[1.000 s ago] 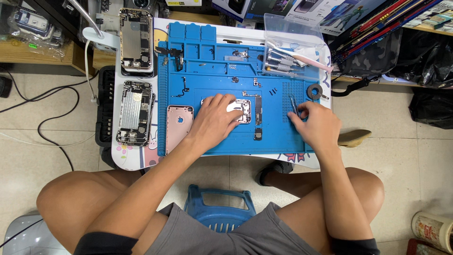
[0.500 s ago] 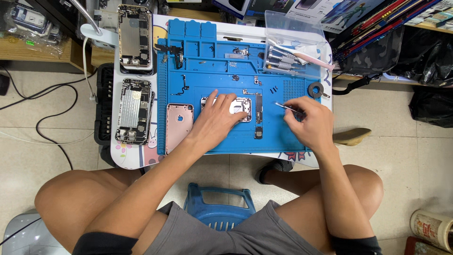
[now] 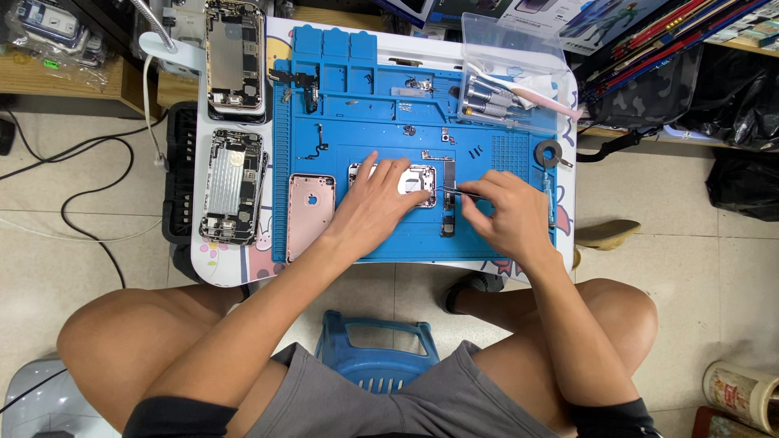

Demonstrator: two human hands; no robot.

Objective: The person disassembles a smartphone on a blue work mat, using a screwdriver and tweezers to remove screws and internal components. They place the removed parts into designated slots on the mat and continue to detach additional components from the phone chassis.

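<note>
Head view, blue repair mat as landmark, left hand flat on opened phone body at mat centre, right hand pinching tweezers, tips at phone's right edge, clear plastic box at mat's upper right corner holding screwdrivers, pink phone shell on mat's left part.

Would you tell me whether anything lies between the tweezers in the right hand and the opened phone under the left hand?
Nothing visible does. The right hand holds the tweezers with the tip already at the right edge of the opened phone, which the left hand presses onto the blue mat. The left fingers lie beside the tip, not across it.
</note>
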